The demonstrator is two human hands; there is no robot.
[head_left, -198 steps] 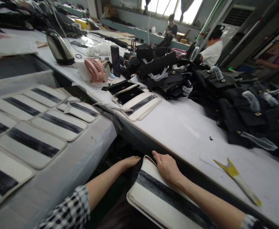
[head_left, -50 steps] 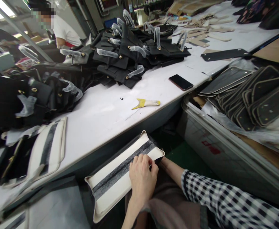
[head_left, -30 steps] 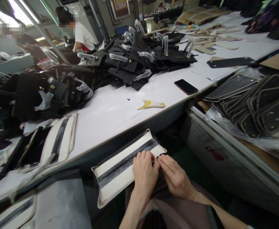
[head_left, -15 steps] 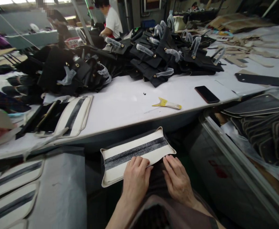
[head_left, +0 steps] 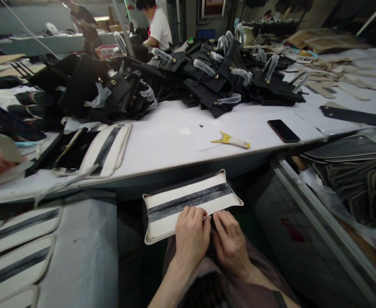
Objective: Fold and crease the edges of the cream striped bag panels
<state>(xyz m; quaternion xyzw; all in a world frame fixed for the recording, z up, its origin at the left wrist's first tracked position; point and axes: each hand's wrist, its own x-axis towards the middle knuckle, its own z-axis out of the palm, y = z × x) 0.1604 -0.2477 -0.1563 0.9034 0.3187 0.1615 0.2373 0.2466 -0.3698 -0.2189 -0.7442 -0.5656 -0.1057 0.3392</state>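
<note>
A cream bag piece [head_left: 189, 199] with a dark grey strip along its middle and raised corners rests over my lap, below the table's front edge. Its near edge is gripped by my left hand [head_left: 192, 233], fingers curled over the top and thumb close to the rim. Just right of it, my right hand [head_left: 231, 241] has its fingers bent and pressed together at the same edge, in a pinch. The two hands nearly touch at their fingertips. What lies under the piece and between the fingertips is hidden.
Black bags [head_left: 213, 77] with wrapped handles are heaped on the white table [head_left: 162, 141]. A yellow-tipped tool [head_left: 229, 140] and a phone [head_left: 283, 130] lie near its edge. Similar cream pieces [head_left: 21, 252] sit at left, stacked dark panels [head_left: 364, 179] at right. A person [head_left: 160, 28] stands beyond.
My right hand has slid left along the near edge, closer to my left hand. The bag piece stays in my grip, and the view has shifted slightly.
</note>
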